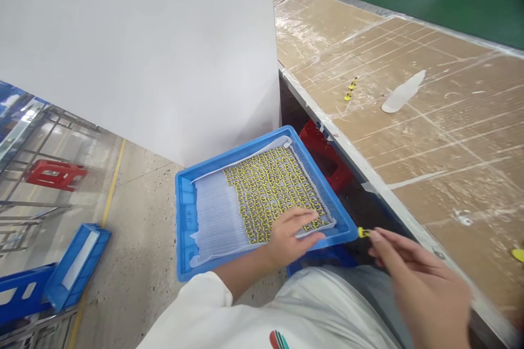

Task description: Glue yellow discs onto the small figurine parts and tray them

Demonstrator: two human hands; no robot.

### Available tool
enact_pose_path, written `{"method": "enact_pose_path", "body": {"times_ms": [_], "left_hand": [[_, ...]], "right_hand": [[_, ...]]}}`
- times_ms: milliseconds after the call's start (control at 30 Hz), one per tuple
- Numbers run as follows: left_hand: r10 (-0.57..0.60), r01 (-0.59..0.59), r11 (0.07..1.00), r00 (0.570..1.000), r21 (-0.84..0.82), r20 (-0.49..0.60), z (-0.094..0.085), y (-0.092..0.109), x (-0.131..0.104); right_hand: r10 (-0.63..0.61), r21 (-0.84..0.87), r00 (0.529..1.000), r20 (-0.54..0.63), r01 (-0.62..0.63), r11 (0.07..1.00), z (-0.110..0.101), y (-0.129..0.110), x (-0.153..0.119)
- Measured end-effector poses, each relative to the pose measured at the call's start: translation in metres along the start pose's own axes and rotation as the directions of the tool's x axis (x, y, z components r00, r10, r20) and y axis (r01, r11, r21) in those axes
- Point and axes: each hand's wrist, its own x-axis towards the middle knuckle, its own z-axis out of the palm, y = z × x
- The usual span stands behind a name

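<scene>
A blue plastic tray [183,229] holds a white ribbed liner [216,212]. Rows of small yellow-and-black parts [266,191] fill the liner's right portion, while its left portion shows bare ribs. Over the near right corner of these rows lies my left hand [289,237], its thumb and fingers spread apart; whether the fingertips touch any part is hard to tell. To the right of the tray, my right hand [421,278] pinches one small yellow piece [363,233] between thumb and forefinger. That piece sticks out beside the tray's corner.
On the brown-covered worktable [442,136] at right lie a few loose yellow parts [350,90] and a white sole-shaped piece [404,92]. A large white panel [139,49] stands behind the tray. Red stools, another blue tray [77,267] and metal racks are on the left.
</scene>
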Motion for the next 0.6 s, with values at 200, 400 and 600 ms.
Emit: {"method": "enact_pose_path", "body": {"times_ms": [200,400,600], "left_hand": [[0.047,-0.044,0.992,0.999,-0.120,0.020,0.016,0.021,0.002],[0.022,-0.016,0.995,0.998,-0.102,0.058,0.003,0.021,0.000],[-0.096,0.097,0.994,0.995,-0.047,0.014,-0.016,-0.001,-0.010]], "right_hand": [[0.130,0.167,0.964,0.234,-0.172,0.971,0.026,0.015,-0.013],[0.172,0.186,0.941,0.292,-0.232,0.955,0.030,0.026,-0.015],[0.058,0.089,0.926,0.372,-0.098,0.991,0.028,0.020,-0.017]]}}
